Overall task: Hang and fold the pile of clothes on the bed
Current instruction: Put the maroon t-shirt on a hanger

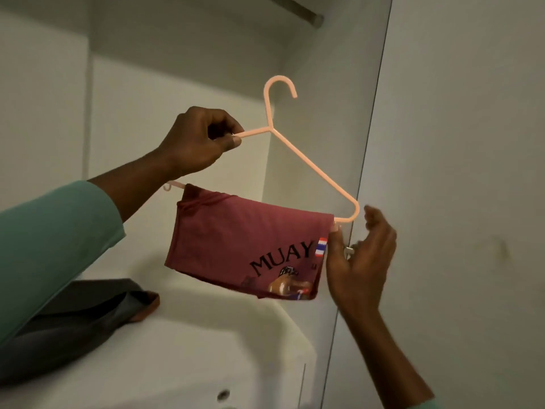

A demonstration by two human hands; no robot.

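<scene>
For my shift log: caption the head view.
Head view: left hand grips pink hanger, red shirt draped over its bar; right hand touches shirt's edge.

One hanger, one red shirt, one dark garment, two hands.

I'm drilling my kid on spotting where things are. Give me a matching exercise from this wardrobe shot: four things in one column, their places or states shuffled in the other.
Things
1. pink hanger
2. red shirt
3. metal rail
4. dark garment

Places or states
A. lies on the white shelf, lower left
B. runs along the top of the wardrobe, higher than the hook
C. gripped at one shoulder by the left hand
D. draped over the bottom bar

Pairs: 1-C, 2-D, 3-B, 4-A
</scene>
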